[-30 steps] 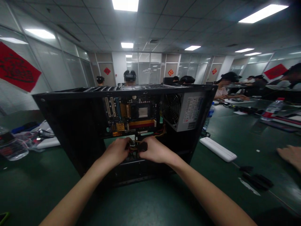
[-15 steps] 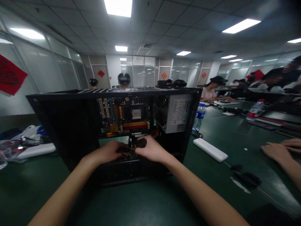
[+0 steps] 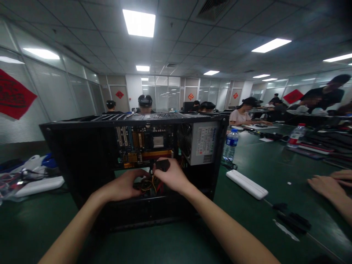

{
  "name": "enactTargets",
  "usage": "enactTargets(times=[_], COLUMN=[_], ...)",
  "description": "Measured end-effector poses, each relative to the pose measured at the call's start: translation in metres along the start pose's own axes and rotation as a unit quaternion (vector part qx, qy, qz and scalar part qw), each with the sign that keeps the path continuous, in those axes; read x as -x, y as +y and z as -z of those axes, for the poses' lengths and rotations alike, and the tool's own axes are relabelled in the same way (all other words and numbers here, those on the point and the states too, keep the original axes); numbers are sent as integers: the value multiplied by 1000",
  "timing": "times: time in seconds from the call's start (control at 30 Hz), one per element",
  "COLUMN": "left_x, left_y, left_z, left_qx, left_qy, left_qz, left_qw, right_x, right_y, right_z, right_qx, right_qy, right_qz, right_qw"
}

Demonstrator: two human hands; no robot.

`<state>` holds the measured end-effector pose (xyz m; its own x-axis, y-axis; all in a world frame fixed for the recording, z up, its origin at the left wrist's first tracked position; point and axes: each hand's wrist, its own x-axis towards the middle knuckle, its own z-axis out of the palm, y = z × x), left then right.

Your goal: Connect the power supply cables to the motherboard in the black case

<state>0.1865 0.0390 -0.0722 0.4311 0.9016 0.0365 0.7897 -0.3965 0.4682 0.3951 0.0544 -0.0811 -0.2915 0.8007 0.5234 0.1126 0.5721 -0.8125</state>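
An open black computer case [image 3: 132,214] stands in front of me, and both my hands reach into its lower part. My right hand [image 3: 172,174] is closed, its fingertips pinching the thin yellow, black and red power cables [image 3: 150,186]; the pinched end is dark and partly hidden. My left hand [image 3: 123,185] curves beside the same cables, with a gap between thumb and forefinger. Above the hands is the motherboard [image 3: 137,141], with a silver square processor [image 3: 158,142] and orange slots. The silver power supply [image 3: 204,145] with its black fan [image 3: 185,139] sits at upper right.
A white power strip [image 3: 247,184] and a blue-capped water bottle [image 3: 231,146] stand right of the case. Another person's hands [image 3: 327,185] rest at the table's right edge. Plastic bags [image 3: 11,183] and a white strip [image 3: 40,186] lie at left. A red-capped bottle [image 3: 297,135] is farther back.
The view has tilted up, so the case sits lower in the picture. My left thumb and forefinger have spread apart. More of the coloured cables shows below my right fingertips.
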Motion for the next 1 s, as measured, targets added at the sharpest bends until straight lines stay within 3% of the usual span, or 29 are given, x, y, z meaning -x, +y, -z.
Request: enactTargets(times=[0.17, 0.3, 0.4, 0.53, 0.63, 0.7, 0.77, 0.8, 0.87, 0.9, 0.93, 1.0], left_x=[20, 29, 22, 10, 7, 7, 7, 7, 5, 3, 2, -3], left_y=[40, 70, 86, 93, 91, 89, 90, 91, 93, 93, 94, 95], left_z=[29, 41, 31, 6, -13, -23, -32, -36, -43, -46, -49, -55], left_qx=[18, 47, 123, 267, 319, 325, 303, 286, 255, 242, 234, 237], left_qy=[-57, -30, -27, -61, -50, -41, -37, -37, -21, -4, 16, 60], left_qz=[-3, -20, -46, -88, -105, -110, -120, -126, -133, -134, -135, -139], left_qw=[998, 998, 991, 958, 941, 939, 945, 949, 958, 961, 963, 960], right_x=[-8, 0, 6, 19, 39, 53, 59, 57, 42, 32, 20, -1], right_y=[-17, -32, -42, -61, -88, -105, -111, -109, -91, -77, -61, -28], right_z=[-5, 0, 8, 26, 42, 53, 66, 73, 92, 102, 113, 133], right_qx=[-53, -48, -12, 110, 262, 323, 323, 293, 180, 101, 50, -10], right_qy=[23, 32, 48, 26, -24, -21, 43, 113, 311, 432, 509, 544], right_qz=[43, 58, 67, 90, 151, 214, 301, 353, 435, 451, 422, 252], right_qw=[997, 997, 997, 990, 953, 922, 896, 881, 826, 774, 748, 800])
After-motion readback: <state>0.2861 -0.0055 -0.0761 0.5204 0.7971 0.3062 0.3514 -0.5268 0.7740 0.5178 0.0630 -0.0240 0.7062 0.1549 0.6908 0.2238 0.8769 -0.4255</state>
